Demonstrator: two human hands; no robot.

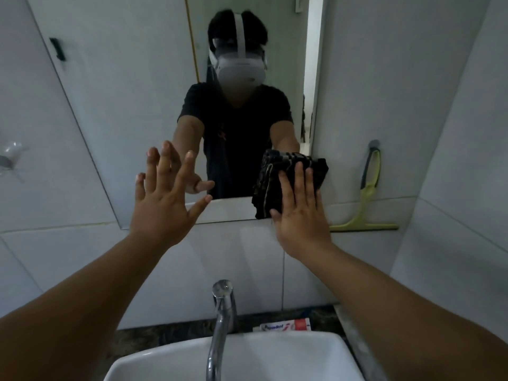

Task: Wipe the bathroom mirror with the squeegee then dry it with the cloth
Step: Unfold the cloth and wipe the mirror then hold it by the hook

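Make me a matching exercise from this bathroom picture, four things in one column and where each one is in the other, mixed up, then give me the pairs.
Things
1. squeegee
2. cloth
3. toothpaste tube
4. left hand

Places
A. lying on the counter behind the sink
B. hanging from a hook on the wall, right of the mirror
C. spread open against the mirror's lower left part
D. pressed flat on the mirror's lower right corner under the right hand

Pairs: 1-B, 2-D, 3-A, 4-C

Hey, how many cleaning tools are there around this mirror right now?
2. The dark cloth is pressed on the mirror's lower right corner under the right hand; the green squeegee hangs on the wall to its right.
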